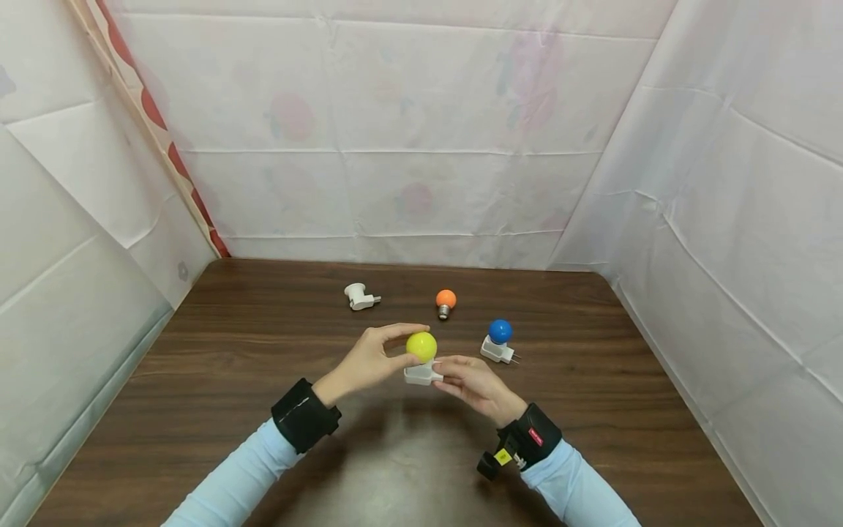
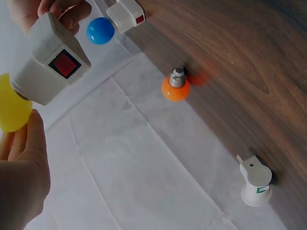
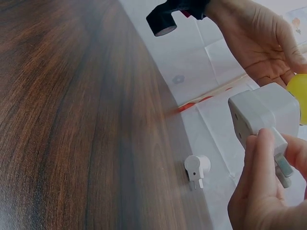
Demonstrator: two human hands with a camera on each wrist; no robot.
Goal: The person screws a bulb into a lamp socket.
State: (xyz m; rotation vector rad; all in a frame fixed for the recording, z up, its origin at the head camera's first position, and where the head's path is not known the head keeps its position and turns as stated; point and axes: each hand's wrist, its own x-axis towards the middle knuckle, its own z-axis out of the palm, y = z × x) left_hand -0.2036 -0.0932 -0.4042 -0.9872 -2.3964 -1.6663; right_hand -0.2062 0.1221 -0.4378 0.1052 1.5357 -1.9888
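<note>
My left hand [image 1: 372,359] grips a yellow light bulb [image 1: 421,346] between thumb and fingers. Below the bulb, my right hand [image 1: 476,382] pinches a white plug-in lamp socket [image 1: 419,374] at its plug end. The bulb sits base-down in the socket's opening, and both are held above the table. In the left wrist view a red switch [image 2: 64,63] shows on the socket's side, with the yellow bulb [image 2: 13,103] at its mouth. Metal prongs [image 3: 283,167] stick out past my right fingers in the right wrist view.
On the brown wooden table [image 1: 276,315], a blue bulb [image 1: 500,331] stands in another white socket [image 1: 497,350] to the right. An orange bulb [image 1: 446,298] lies beyond my hands, and a bulbless white socket [image 1: 360,296] lies back left. White sheets [image 1: 395,132] surround the table's back and sides.
</note>
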